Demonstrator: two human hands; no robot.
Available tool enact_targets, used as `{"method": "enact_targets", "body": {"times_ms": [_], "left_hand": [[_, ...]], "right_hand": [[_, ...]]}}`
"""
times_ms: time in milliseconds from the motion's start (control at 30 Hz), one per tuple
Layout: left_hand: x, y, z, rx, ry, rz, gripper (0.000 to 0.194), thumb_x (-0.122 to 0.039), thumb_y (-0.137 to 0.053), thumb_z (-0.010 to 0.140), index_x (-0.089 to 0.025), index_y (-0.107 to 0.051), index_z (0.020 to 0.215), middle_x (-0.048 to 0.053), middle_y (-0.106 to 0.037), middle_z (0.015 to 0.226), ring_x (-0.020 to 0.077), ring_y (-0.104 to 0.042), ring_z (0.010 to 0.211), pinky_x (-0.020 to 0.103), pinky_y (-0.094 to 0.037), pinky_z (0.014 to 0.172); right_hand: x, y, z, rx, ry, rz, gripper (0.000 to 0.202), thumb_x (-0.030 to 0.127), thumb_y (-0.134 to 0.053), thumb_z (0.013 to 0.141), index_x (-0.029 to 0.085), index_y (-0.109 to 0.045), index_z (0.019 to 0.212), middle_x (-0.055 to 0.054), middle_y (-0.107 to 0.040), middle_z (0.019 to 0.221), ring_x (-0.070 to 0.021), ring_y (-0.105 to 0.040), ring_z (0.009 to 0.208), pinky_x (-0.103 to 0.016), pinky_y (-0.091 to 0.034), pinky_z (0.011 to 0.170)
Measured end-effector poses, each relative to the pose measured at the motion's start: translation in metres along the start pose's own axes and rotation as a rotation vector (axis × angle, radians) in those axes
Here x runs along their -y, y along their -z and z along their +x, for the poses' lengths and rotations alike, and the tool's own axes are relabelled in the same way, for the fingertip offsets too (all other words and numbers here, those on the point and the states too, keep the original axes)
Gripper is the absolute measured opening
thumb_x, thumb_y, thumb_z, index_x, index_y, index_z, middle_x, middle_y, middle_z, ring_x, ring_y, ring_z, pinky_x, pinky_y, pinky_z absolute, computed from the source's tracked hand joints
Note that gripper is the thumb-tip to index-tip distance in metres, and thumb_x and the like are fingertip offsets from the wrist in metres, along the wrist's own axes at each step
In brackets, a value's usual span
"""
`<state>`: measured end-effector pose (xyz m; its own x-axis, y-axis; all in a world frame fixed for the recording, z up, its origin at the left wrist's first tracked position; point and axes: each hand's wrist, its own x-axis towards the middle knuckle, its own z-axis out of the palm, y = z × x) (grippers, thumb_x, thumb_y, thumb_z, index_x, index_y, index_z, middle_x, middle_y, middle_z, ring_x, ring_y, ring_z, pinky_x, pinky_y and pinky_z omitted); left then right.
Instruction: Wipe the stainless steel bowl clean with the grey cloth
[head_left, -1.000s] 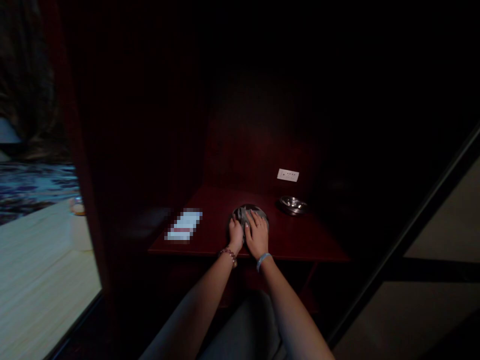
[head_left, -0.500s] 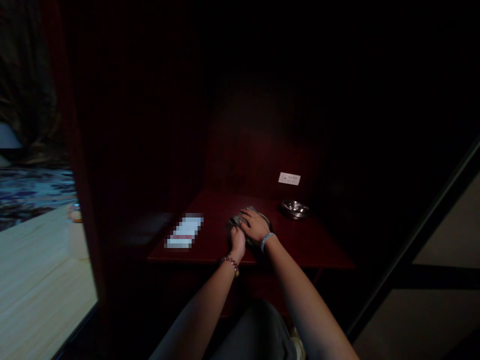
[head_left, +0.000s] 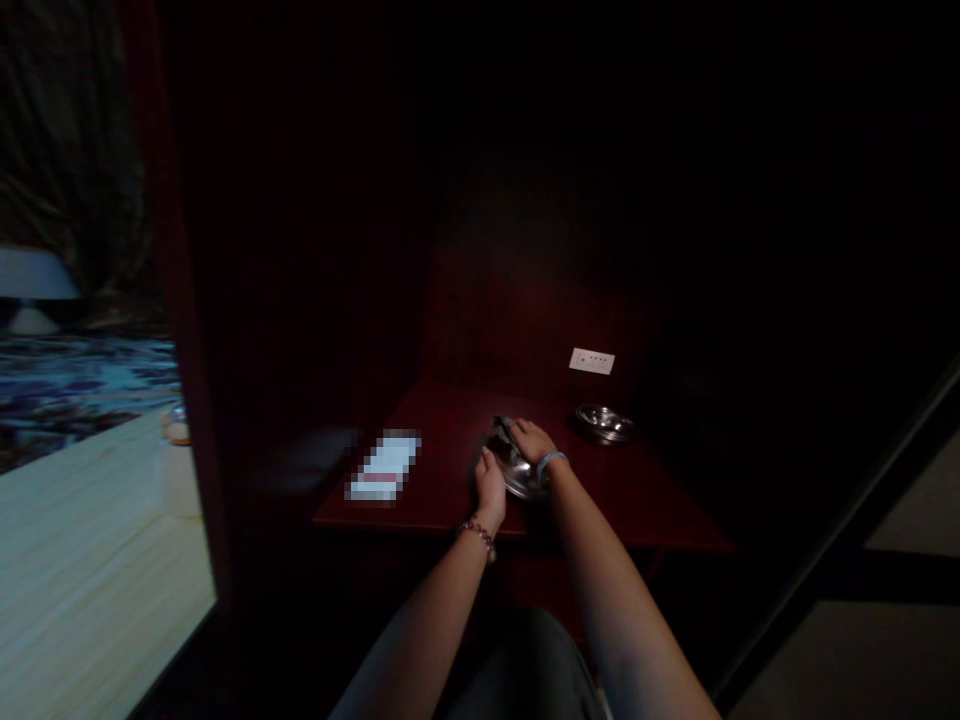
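Note:
A shiny metal bowl (head_left: 519, 476) is over the near middle of the dark red tabletop (head_left: 439, 470). My left hand (head_left: 490, 484) is closed on the bowl's left rim, with the thumb on top. Inside the bowl, my right hand (head_left: 534, 440) presses a dark grey cloth (head_left: 504, 428) against the far part of the metal. Most of the cloth is hidden beneath the fingers. To the right and farther back lie other metal bowls (head_left: 604, 424), which look stacked.
A blurred-out white rectangle (head_left: 386, 465) lies on the tabletop's left. A white socket plate (head_left: 592, 361) is on the back wall. Dark panels enclose both sides. Beyond the left panel are a pale wooden table (head_left: 97, 560) and a white lamp (head_left: 36, 275).
My right hand and the cloth have shifted to the bowl's far right, so the bowl's shiny inside now shows. My left hand stays at its left side. The view has turned slightly left.

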<state>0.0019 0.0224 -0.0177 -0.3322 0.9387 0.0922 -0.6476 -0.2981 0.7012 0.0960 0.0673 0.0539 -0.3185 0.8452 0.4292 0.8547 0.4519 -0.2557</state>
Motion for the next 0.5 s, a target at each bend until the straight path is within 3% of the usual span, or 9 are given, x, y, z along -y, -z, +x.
{"method": "enact_targets", "body": {"times_ms": [100, 267, 367, 500], "left_hand": [[-0.005, -0.003, -0.004, -0.067, 0.027, 0.04, 0.037, -0.048, -0.052, 0.091, -0.014, -0.067, 0.095, 0.013, -0.073, 0.101, 0.021, -0.068, 0.094, 0.036, -0.05, 0.093], [-0.012, -0.006, -0.008, -0.109, 0.032, 0.091, 0.036, -0.046, -0.051, 0.093, -0.014, -0.067, 0.091, 0.011, -0.072, 0.094, 0.0205, -0.068, 0.092, 0.035, -0.05, 0.092], [-0.011, -0.004, -0.007, -0.099, 0.057, 0.109, 0.038, -0.048, -0.049, 0.093, -0.015, -0.067, 0.091, 0.01, -0.072, 0.094, 0.0209, -0.068, 0.092, 0.036, -0.05, 0.093], [-0.007, 0.0, -0.003, -0.095, 0.102, 0.041, 0.037, -0.05, -0.05, 0.092, -0.017, -0.066, 0.098, 0.012, -0.071, 0.105, 0.0226, -0.068, 0.1, 0.039, -0.049, 0.097]], "right_hand": [[-0.015, 0.003, -0.007, -0.04, -0.086, 0.019, 0.033, 0.025, -0.046, 0.093, 0.026, -0.064, 0.121, -0.007, -0.065, 0.127, -0.0215, -0.059, 0.117, -0.035, -0.04, 0.102], [-0.029, 0.004, -0.026, -0.178, -0.268, 0.14, 0.041, 0.041, -0.035, 0.098, 0.024, -0.064, 0.122, -0.011, -0.069, 0.118, -0.0235, -0.065, 0.105, -0.038, -0.043, 0.098], [-0.036, 0.003, -0.046, -0.201, -0.401, 0.209, 0.047, 0.05, -0.036, 0.096, 0.023, -0.062, 0.125, -0.012, -0.069, 0.117, -0.026, -0.068, 0.101, -0.042, -0.047, 0.093], [-0.047, -0.009, -0.082, -0.371, -0.431, 0.426, 0.054, 0.059, -0.037, 0.093, 0.023, -0.064, 0.124, -0.01, -0.072, 0.112, -0.0265, -0.07, 0.1, -0.043, -0.052, 0.089]]}}
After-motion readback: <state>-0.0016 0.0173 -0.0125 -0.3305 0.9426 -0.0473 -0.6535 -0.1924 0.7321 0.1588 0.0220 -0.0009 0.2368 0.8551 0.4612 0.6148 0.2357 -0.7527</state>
